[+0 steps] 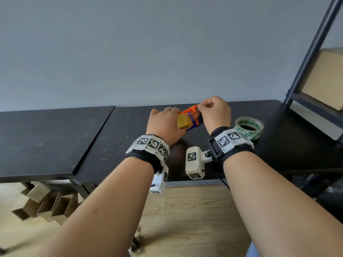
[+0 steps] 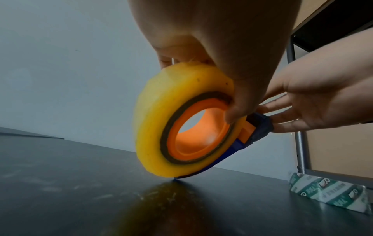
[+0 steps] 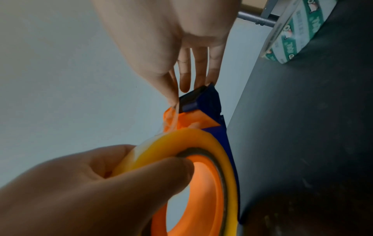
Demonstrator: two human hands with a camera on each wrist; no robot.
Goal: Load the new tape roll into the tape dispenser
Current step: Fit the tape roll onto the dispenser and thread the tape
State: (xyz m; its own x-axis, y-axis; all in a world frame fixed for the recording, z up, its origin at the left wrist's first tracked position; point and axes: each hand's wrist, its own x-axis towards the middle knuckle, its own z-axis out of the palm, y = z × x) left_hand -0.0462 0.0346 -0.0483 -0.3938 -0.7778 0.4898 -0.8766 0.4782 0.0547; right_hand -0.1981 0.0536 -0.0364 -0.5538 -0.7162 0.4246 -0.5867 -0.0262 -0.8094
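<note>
A yellow tape roll [image 1: 183,121] sits on the orange hub of a blue and orange tape dispenser [image 1: 192,110], which is tilted with its lower edge on the black table [image 1: 111,136]. My left hand [image 1: 165,123] grips the roll [image 2: 153,127], thumb across its side. My right hand [image 1: 215,112] pinches the loose tape end [image 3: 171,115] between thumb and forefinger at the dispenser's blue cutter head [image 3: 210,99]. A second roll with green print [image 1: 248,127] lies flat on the table to the right of my right wrist.
A grey wall stands close behind the table. A dark metal shelf frame [image 1: 311,52] holding a cardboard box [image 1: 326,78] rises at the right end. Cardboard boxes [image 1: 42,204] sit on the wooden floor under the left tabletop.
</note>
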